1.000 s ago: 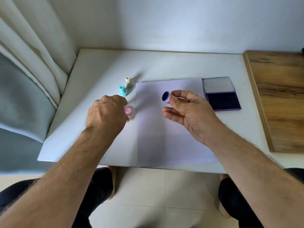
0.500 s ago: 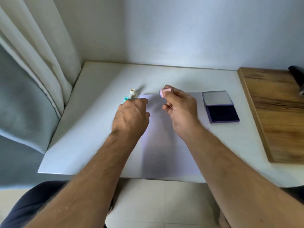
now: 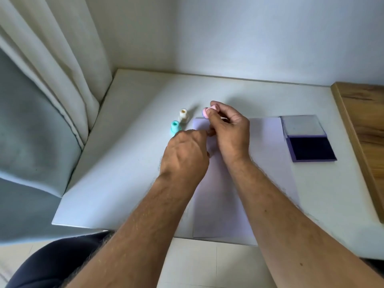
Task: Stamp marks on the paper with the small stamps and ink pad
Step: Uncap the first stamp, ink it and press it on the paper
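Stamps: three — pink (image 3: 206,112) in right hand (image 3: 230,129), two standing.

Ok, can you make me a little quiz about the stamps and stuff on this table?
1. True or false: the ink pad has its lid open.
2. Which stamp is the right hand holding? A) teal B) pink C) cream
3. Fill in: the teal stamp and the cream stamp stand on the table, just ____ of the paper.

Key: 1 true. 2 B, the pink stamp. 3 left.
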